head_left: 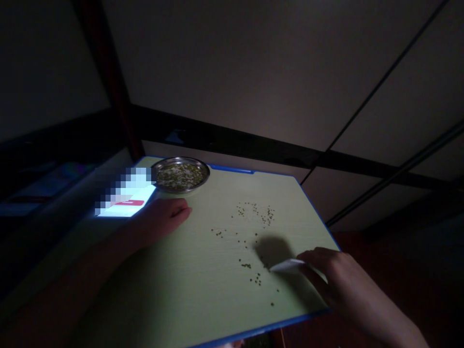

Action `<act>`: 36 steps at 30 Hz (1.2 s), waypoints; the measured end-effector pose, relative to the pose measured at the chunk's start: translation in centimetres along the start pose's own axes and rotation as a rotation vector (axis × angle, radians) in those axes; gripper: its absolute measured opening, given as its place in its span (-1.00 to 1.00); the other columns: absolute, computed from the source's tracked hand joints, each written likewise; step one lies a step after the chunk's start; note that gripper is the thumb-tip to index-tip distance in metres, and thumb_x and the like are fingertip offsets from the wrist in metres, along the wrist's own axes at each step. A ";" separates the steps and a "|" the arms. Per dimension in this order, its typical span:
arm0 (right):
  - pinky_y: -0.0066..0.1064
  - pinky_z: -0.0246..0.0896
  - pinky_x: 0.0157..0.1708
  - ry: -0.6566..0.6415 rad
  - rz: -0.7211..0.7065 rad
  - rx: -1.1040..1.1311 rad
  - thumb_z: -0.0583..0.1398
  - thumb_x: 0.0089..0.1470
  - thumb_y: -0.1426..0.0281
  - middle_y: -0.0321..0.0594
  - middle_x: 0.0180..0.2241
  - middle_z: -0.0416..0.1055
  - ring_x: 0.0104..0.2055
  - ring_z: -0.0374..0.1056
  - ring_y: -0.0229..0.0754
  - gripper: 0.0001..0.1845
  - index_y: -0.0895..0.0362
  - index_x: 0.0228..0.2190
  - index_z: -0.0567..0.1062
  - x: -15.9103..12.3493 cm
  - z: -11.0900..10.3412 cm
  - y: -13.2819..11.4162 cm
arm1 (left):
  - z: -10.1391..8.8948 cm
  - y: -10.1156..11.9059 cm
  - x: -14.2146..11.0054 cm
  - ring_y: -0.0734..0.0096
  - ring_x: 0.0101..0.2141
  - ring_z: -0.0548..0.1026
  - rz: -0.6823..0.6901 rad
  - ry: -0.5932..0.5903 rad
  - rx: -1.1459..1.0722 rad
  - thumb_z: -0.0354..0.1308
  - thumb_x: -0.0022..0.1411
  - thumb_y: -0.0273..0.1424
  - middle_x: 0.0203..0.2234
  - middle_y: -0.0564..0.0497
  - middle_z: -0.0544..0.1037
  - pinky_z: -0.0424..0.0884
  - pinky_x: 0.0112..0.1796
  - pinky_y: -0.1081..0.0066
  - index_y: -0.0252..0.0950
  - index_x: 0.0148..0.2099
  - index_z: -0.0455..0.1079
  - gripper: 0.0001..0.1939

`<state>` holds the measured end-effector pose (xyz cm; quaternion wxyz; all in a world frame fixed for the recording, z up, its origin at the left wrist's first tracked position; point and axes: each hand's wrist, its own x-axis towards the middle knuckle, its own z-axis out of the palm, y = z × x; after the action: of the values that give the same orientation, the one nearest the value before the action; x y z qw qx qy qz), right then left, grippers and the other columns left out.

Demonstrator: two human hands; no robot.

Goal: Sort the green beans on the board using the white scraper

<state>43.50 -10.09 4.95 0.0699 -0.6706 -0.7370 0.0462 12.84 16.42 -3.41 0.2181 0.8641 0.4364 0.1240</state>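
My right hand point(331, 270) pinches a thin white card point(288, 266), its narrow tip touching or just above the tabletop beside several small dark green beans. More of these beans point(255, 210) lie scattered over the pale green table point(203, 285), some clustered farther back. My left hand point(173, 212) has its fingers curled in near the bowl; whether anything is inside them is hidden. Just beyond it stands a shallow metal bowl point(181, 175) holding a mix of green beans and whitish grains.
A bright screen point(126, 205), partly blurred out, is at the table's left edge. Blue edging point(261, 331) runs round the tabletop. Pale cabinet panels point(232, 72) rise right behind the table. Dark reddish floor point(366, 261) shows at right, and the room is dim.
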 end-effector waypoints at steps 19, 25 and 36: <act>-0.37 0.23 -0.42 0.012 0.060 0.051 0.08 0.23 0.39 -0.13 -0.40 0.53 -0.41 0.44 -0.17 -0.74 0.09 -0.24 0.59 -0.2 0.8 0.2 | 0.4 -0.4 0.3 0.49 -0.53 0.27 0.016 0.015 0.013 -0.10 0.24 -0.11 -0.63 0.11 0.31 0.08 -0.43 0.41 -0.28 -0.47 0.30 -0.60; -0.35 0.24 -0.41 0.007 0.088 0.070 0.09 0.21 0.41 -0.12 -0.39 0.54 -0.38 0.45 -0.14 -0.75 0.08 -0.25 0.59 -0.7 0.8 0.6 | 0.1 0.0 0.1 0.48 -0.52 0.28 0.000 0.008 0.028 -0.12 0.24 -0.11 -0.62 0.11 0.31 0.08 -0.43 0.41 -0.27 -0.47 0.27 -0.60; -0.32 0.24 -0.37 -0.034 0.032 0.120 0.07 0.19 0.45 -0.12 -0.34 0.54 -0.34 0.44 -0.13 -0.69 0.06 -0.16 0.58 0.3 1.1 0.4 | 0.3 -0.3 0.2 0.45 -0.52 0.28 0.008 0.009 0.015 -0.10 0.23 -0.09 -0.63 0.12 0.30 0.08 -0.43 0.40 -0.26 -0.48 0.25 -0.60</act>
<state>43.68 -9.71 3.79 0.0968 -0.6760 -0.7233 0.1027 12.89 16.61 -3.82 0.2095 0.8668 0.4349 0.1254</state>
